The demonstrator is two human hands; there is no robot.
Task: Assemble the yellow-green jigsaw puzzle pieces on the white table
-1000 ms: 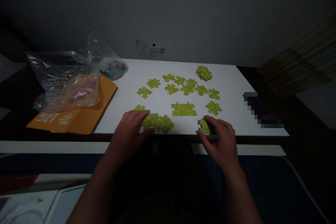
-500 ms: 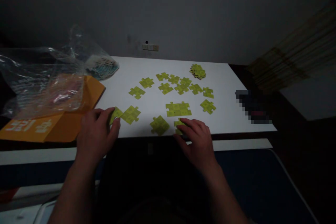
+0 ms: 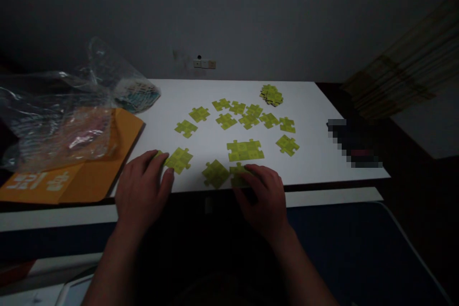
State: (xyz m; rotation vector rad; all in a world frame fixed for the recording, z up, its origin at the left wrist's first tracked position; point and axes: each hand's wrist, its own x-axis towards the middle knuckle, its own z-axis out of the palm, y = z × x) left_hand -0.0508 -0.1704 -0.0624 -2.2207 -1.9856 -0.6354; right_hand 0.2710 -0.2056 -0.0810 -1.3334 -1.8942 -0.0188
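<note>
At the left front of the white table (image 3: pixel 306 162), my left hand (image 3: pixel 141 189) has its fingers and thumb around a yellow-green puzzle piece (image 3: pixel 160 154), mostly hidden under the fingers. That piece meets the corner of a larger yellow-green piece (image 3: pixel 180 160). My right hand (image 3: pixel 263 196) is closed on another puzzle piece (image 3: pixel 236 170) at the table's front edge, its fingers covering the right part. Just left of it lies a loose piece (image 3: pixel 215 174), turned cornerwise. Beyond the right hand are joined puzzle pieces (image 3: pixel 245 150) forming a strip.
Several loose pieces (image 3: pixel 226 121) form an arc farther back, with a stack of pieces (image 3: pixel 271 95) behind them. An orange envelope (image 3: pixel 122 138) and clear plastic bags (image 3: pixel 60 119) cover the left side. A blurred dark object (image 3: pixel 353 146) lies at the right edge.
My right hand has shifted slightly left with its piece, closer to the loose cornerwise piece. My left hand has moved right and covers more of its piece. The view has shifted a little.
</note>
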